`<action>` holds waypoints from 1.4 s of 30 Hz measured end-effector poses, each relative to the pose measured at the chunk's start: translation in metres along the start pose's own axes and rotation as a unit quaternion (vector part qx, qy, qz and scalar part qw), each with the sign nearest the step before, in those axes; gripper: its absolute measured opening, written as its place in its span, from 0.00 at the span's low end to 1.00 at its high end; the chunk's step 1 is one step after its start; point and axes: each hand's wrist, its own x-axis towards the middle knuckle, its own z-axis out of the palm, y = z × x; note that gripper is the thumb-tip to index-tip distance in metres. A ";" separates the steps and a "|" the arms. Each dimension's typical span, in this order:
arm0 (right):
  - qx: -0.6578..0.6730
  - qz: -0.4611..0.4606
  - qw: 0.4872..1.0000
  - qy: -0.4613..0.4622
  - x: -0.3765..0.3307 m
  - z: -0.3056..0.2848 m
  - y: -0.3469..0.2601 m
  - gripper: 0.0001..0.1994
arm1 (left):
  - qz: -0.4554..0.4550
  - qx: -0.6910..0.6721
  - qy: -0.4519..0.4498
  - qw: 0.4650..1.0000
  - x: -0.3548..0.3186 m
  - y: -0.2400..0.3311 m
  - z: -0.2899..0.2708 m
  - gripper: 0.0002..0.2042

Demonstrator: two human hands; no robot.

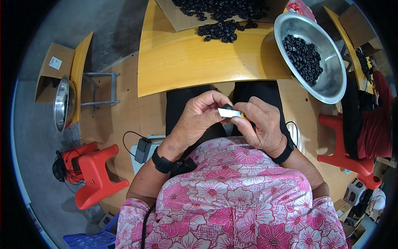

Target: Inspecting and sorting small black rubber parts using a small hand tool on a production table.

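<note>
Over my lap, just off the table's near edge, both my hands meet. Between the thumb and fingers of my left hand (204,114) is a small round black part (227,107). My right hand (260,122) is closed on a small flat tool (229,113), with a bright white, blade-like face and a bit of yellow near the fingers. The white face lies against the black part and hides some of it. Most of the tool is covered by my right fingers, so I cannot tell its exact kind.
On the yellow table (199,62), black parts spill from a cardboard box (178,18). A metal bowl (336,79) holding many more overhangs the right edge. Red stools (93,178) stand to the left and right. A co-worker in a red top (375,120) sits at the right.
</note>
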 end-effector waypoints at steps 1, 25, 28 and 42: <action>-0.001 0.002 1.000 0.000 0.000 0.000 0.000 0.09 | 0.000 0.000 0.000 1.000 0.000 0.001 0.000 0.10; 0.094 0.109 0.989 0.030 0.004 -0.004 -0.005 0.05 | -0.050 -0.217 0.017 0.975 0.028 0.010 -0.025 0.11; 0.088 0.113 0.989 0.023 0.003 -0.006 -0.002 0.06 | -0.049 -0.091 0.058 0.993 0.052 0.024 -0.044 0.07; 0.109 0.118 0.987 0.009 0.009 -0.009 0.010 0.06 | 0.128 0.571 0.199 0.786 0.160 0.017 -0.100 0.08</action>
